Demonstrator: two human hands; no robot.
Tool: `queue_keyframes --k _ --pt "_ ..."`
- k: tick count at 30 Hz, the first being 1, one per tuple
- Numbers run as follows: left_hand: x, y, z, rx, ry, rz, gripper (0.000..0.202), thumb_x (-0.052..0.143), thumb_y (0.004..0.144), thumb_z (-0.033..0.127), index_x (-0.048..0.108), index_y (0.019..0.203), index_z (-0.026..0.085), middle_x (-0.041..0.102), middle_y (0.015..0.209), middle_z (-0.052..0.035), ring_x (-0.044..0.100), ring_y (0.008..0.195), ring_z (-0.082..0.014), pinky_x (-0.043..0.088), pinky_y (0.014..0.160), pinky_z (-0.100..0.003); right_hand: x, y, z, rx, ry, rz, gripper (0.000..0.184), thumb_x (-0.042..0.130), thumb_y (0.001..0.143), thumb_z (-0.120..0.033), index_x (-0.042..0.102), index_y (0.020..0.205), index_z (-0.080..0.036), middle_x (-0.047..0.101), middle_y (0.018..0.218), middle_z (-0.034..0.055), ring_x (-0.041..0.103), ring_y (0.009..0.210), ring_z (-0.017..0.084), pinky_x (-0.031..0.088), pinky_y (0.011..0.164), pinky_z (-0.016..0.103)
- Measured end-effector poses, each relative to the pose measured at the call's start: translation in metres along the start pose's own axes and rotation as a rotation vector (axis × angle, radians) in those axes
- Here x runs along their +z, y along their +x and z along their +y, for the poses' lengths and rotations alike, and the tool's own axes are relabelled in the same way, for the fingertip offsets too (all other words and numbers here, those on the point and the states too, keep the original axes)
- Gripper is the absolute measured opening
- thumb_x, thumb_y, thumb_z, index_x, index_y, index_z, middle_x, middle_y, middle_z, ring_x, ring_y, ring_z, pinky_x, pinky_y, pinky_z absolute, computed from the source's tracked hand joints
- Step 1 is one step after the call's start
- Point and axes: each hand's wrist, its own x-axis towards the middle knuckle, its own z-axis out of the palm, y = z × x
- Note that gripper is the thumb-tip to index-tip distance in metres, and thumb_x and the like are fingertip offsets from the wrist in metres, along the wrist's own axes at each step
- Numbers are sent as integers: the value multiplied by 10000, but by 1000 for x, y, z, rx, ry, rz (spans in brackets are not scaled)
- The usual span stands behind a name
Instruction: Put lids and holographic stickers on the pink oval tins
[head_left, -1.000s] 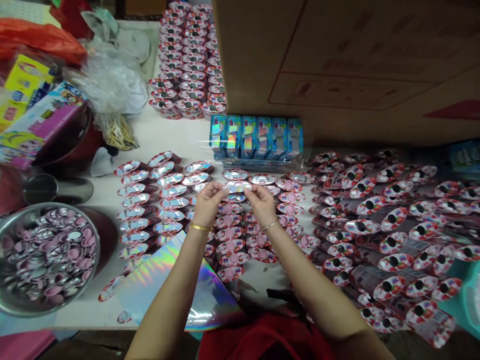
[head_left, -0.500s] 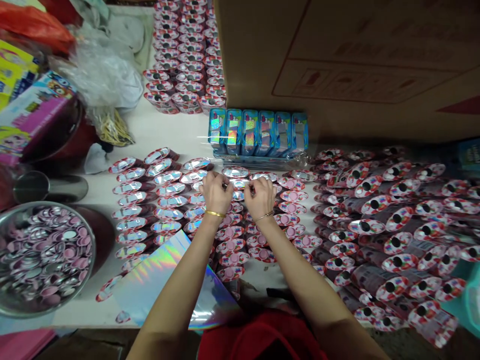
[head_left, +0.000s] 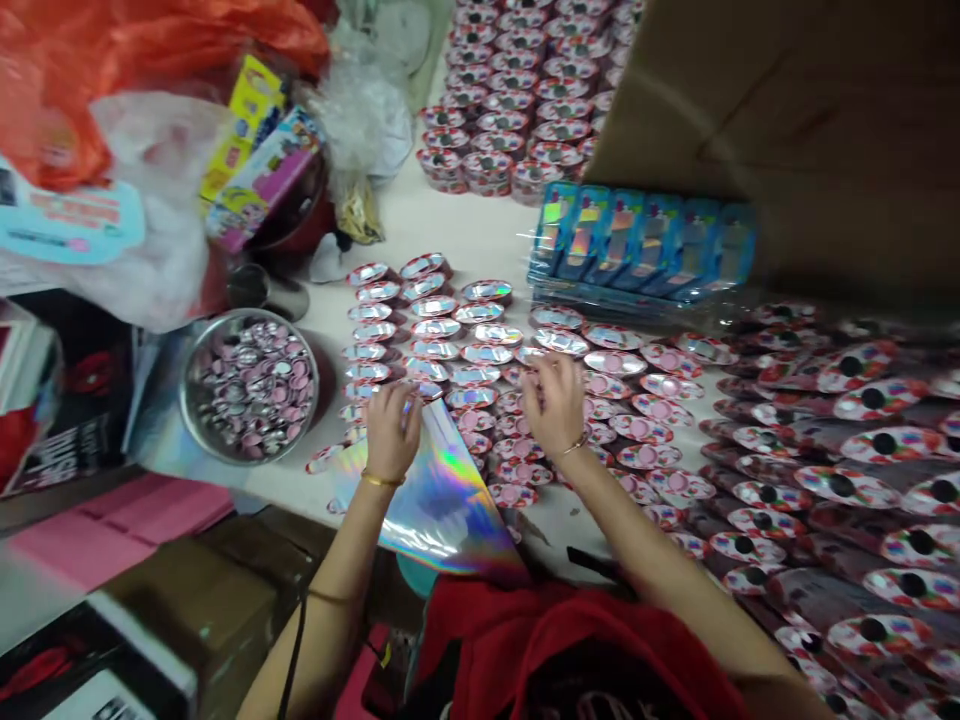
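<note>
Several oval-topped packs stand in rows on the white table; some have shiny silver tops, others show pink round plugs. My left hand is at the upper corner of a rainbow-shiny holographic sheet, its bent fingers closed at the sheet's edge. The fingertips are partly hidden. My right hand rests over a silver-topped pack in the middle rows, fingers curved and apart, touching its top. A steel bowl full of small pink and silver caps stands left of my left hand.
Blue packs in clear wrap stand behind the rows, before a large cardboard box. Packs with black holes crowd the right side; more stand at the back. A metal cup and plastic bags are left.
My hands were together over one pack; my left hand has moved left and nearer to the shiny sheet, while my right stays over the packs. The view has swung left.
</note>
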Motion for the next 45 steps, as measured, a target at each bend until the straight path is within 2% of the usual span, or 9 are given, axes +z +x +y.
queue_keyframes --k 6,10,14,24,31,35,40,42,45 --pt "6 -49 -43 -94 165 -86 278 585 855 425 634 1007 198 587 1156 -111 487 1069 -280 332 868 -404 50 -20 -74 -281 -40 -402 373 429 944 -305 534 1293 -226 511 1304 121 423 1140 274 339 930 407" --pt "15 -47 -43 -77 37 -25 210 514 906 378 622 900 197 607 1114 -88 502 1036 -239 330 868 -381 68 -14 -88 -373 -101 -596 254 431 949 -262 627 1095 -194 594 1187 125 460 1116 261 318 942 405" --pt "9 -47 -39 64 41 -16 231 505 912 364 634 1035 216 625 1097 -87 523 990 -226 347 834 -368 74 -8 -86 -314 -64 -727 234 386 962 -203 616 970 -161 653 958 97 558 929 209 373 831 323" --pt "18 -79 -14 86 44 88 228 509 888 226 645 1071 229 609 1254 -108 524 1117 -259 365 910 -421 89 -7 -80 -213 24 -662 249 401 939 -154 597 787 -174 639 780 58 576 789 179 385 717 266" --pt "-9 -132 -2 102 -206 64 107 538 874 288 588 926 209 630 1069 -100 563 1015 -217 421 888 -387 89 -9 -75 -234 -30 -653 256 378 945 -148 602 821 -164 639 856 85 567 822 185 390 743 279" --pt "-14 -102 -11 -70 -205 231 358 494 894 289 493 1234 179 599 1143 -139 548 1049 -233 434 881 -384 89 -12 -75 -253 -22 -661 250 374 955 -167 592 831 -165 628 849 75 553 802 178 389 731 272" --pt "0 -60 -23 11 76 -14 498 412 918 210 409 1414 166 676 973 -110 607 927 -230 415 856 -362 89 -16 -77 -261 22 -636 238 377 950 -160 596 857 -157 633 855 76 558 805 177 399 739 273" --pt "6 -62 -26 28 123 -52 507 382 921 172 403 1427 175 689 898 -92 631 880 -207 420 854 -344 89 -17 -77 -257 33 -631 247 374 945 -148 602 850 -161 638 846 72 566 808 178 405 740 273" --pt "11 -76 -28 94 136 -73 544 351 914 121 356 1455 176 688 1077 -116 627 1046 -195 408 944 -340 90 -17 -77 -242 24 -637 261 375 944 -147 612 835 -163 650 850 79 582 831 182 413 748 274"
